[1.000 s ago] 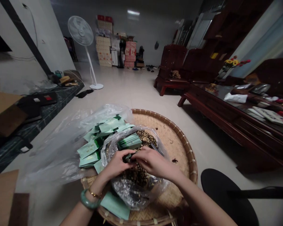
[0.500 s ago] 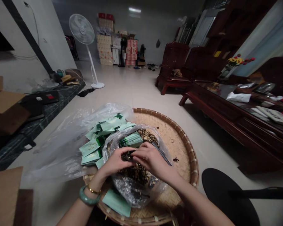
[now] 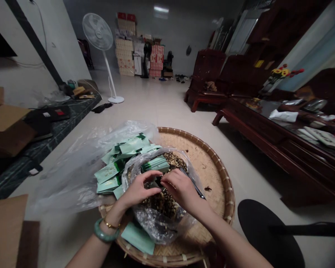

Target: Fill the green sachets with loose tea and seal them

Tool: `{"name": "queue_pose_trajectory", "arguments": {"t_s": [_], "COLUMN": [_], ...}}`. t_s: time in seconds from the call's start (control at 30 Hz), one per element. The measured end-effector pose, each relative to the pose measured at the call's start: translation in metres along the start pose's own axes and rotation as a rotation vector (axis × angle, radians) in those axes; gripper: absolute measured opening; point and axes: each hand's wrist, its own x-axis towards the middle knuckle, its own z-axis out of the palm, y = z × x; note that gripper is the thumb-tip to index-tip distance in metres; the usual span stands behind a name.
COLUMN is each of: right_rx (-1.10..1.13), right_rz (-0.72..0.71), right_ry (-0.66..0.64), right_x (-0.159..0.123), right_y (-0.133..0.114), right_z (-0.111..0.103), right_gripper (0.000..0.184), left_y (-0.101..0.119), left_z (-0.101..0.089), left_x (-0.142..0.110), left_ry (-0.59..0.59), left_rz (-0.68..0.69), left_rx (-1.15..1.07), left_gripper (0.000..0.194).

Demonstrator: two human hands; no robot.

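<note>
Inside the round woven tray (image 3: 209, 163), a plastic bag (image 3: 156, 227) of dried tea leaves (image 3: 170, 162) at center, paper packets (image 3: 120, 160) at nine o'clock; pedestal fan (image 3: 97, 31) at eleven, stacked cartons (image 3: 124, 56) at twelve, wooden desk (image 3: 268, 126) at two, round chair seat (image 3: 265, 234) at four.

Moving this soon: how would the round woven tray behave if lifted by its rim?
The woven tray looks light but probably flexes, being thin bamboo. The bag of dried leaves and green packets sit toward one side, so it may tip.

A white pedestal fan (image 3: 97, 31) stands at eleven o'clock before stacked cartons (image 3: 124, 56); dark carved armchairs (image 3: 208, 70) sit at one o'clock, a low wooden table (image 3: 257, 123) at two; a black stool (image 3: 265, 230) waits at four. A cardboard box (image 3: 5, 130) rests on a dark bench (image 3: 72, 111) at nine.
</note>
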Motion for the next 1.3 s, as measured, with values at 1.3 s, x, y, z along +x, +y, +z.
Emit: {"name": "queue_pose_trajectory", "arguments": {"t_s": [1.3], "right_rx": [-0.194], "right_rz": [0.369], "right_ry": [-0.170], "right_x": [0.001], "right_y": [0.007], "right_z": [-0.001], "right_gripper": [0.018], "left_y": [-0.008], "left_z": [0.033], "left_x": [0.014], "left_ry": [0.460], "left_rz": [0.052], "left_rx": [-0.074], "left_gripper": [0.017]}}
